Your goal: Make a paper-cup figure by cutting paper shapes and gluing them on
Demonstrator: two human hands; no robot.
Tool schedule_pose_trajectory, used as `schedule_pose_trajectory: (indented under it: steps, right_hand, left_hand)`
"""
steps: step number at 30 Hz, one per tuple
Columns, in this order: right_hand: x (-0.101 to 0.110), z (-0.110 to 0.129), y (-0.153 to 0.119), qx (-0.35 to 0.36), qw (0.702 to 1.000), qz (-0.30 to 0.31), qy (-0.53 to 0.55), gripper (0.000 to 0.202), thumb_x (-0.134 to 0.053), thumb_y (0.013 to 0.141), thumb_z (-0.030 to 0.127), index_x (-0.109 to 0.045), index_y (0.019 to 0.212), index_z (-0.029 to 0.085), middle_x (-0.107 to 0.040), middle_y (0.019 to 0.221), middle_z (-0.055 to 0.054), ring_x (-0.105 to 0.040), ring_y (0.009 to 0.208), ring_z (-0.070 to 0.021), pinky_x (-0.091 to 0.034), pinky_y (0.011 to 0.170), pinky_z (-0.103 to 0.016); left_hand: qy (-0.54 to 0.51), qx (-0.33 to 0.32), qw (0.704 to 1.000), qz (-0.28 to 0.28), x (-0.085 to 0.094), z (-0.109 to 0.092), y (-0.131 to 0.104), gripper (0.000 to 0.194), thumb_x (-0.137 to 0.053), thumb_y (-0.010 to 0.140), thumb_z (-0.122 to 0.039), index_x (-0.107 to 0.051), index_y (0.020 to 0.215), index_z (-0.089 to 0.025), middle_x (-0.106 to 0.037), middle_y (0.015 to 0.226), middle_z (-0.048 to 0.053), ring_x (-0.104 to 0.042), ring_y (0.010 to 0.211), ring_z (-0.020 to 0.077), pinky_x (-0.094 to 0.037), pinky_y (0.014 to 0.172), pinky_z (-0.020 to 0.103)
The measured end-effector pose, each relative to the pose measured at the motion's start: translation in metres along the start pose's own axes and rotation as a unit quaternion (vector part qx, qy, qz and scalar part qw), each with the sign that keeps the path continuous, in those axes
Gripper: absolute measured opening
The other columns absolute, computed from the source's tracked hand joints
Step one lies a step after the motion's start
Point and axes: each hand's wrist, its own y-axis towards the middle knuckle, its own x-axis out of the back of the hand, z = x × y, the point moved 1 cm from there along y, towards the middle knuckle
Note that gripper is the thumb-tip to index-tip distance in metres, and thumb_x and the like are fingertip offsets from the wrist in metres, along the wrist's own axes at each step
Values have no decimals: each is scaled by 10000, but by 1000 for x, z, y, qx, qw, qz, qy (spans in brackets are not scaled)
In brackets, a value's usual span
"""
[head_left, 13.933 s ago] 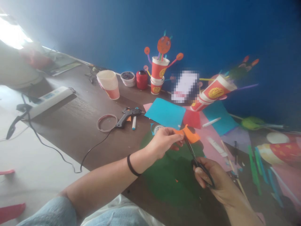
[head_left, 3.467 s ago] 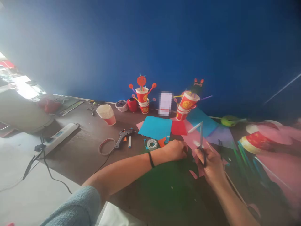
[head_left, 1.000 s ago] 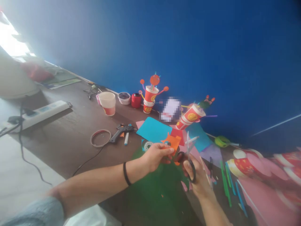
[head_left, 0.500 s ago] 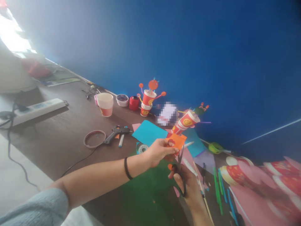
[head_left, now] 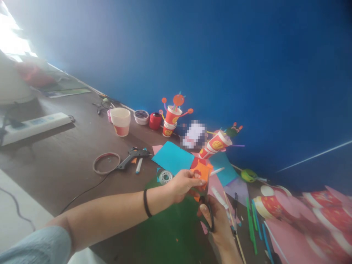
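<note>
Between thumb and fingers, my left hand (head_left: 183,186) pinches a piece of orange paper (head_left: 202,172) that has a cut-out hole in it. My right hand (head_left: 217,216) is closed round the handles of black scissors (head_left: 210,216). The scissor blades stand upright at the right edge of the orange paper; whether they are parted is hard to make out. Below both hands lies a dark green sheet (head_left: 167,227). A blue sheet (head_left: 173,156) and a white tape roll (head_left: 165,177) are just beyond my left hand.
Decorated paper cups (head_left: 172,116) stand by the blue wall, with a tilted cup figure (head_left: 220,141) to their right. A black glue gun (head_left: 130,157), a tape ring (head_left: 106,163) and a plain cup (head_left: 121,121) are left. Green straws (head_left: 251,223) and pink paper (head_left: 294,238) lie right.
The orange paper has turned and dropped slightly in my left hand. The scissors have moved a little left, their blades closer along the paper's edge. The whole view has shifted slightly.
</note>
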Motion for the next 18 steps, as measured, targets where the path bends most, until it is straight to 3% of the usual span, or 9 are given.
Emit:
schedule_pose_trajectory:
  steps: [18]
  right_hand:
    - [0,1,-2,-23,999,-13,-21,499,-533,709,672,-512,575,192,-518,502,-10,-509,478,-142,-400,432,-232]
  left_hand:
    - [2,-1,1000,-2,-1,-4,-2,403,-810,508,-355,-524,687,-134,-603,711,21,-549,546,89,-446,454,213]
